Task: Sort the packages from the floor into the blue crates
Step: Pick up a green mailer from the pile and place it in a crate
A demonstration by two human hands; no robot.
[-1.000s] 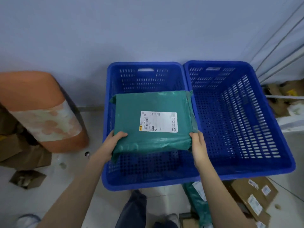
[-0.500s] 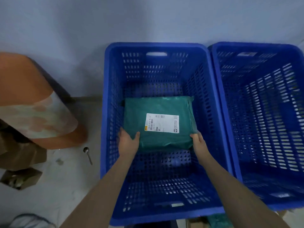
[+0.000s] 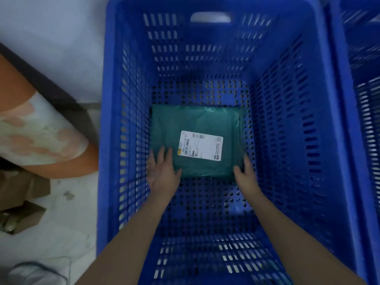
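Package (image 3: 195, 140) lies flat on the left crate's (image 3: 111, 120) floor; left hand (image 3: 163, 171) rests flat-fingered on it, right hand (image 3: 245, 173) curls at its corner. Remaining floor packages are out of view.

package (image 3: 195, 140) sits flat on the floor of the near crate (image 3: 111, 120), about mid-bottom | left hand (image 3: 163, 173) on its near-left corner, right hand (image 3: 245, 174) at its near-right corner | second crate (image 3: 349, 99) right beside it on the right | rolled bundle (image 3: 37, 128) and cardboard scraps (image 3: 22, 214) off to the left, outside
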